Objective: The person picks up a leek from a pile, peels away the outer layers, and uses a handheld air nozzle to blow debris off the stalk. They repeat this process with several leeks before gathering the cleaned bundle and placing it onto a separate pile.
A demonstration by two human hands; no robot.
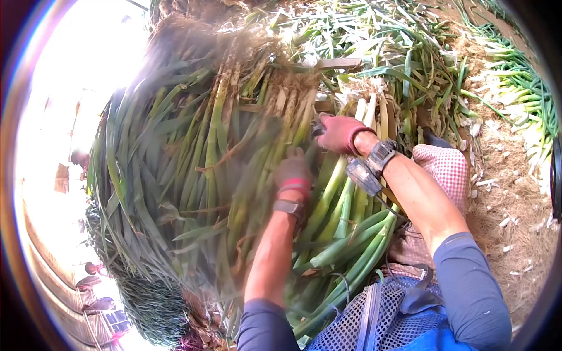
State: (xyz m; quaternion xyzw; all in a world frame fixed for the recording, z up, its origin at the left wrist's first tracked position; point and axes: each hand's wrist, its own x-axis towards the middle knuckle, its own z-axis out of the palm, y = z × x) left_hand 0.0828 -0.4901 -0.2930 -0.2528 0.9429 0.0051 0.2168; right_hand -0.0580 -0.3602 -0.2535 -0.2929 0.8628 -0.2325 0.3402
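A large heap of long green onions (199, 134) lies in front of me, roots at the far end and green leaves toward the left and front. My left hand (293, 171), in a glove with a red cuff, is closed around green onion stalks in the middle of the heap; its fingers are blurred and partly hidden. To its right, my right hand (339, 133) wears a red glove with dark fingertips. Its fingers are curled together over the stalks near the white root ends, and what they hold is hidden. Loose green onions (342, 216) lie beneath my right forearm.
Stripped leaves (380, 41) are piled at the back. More green onions (527, 93) lie in a row at the far right, beside ground (503, 216) littered with roots and white scraps. A darker green bundle (152, 307) stands at the lower left.
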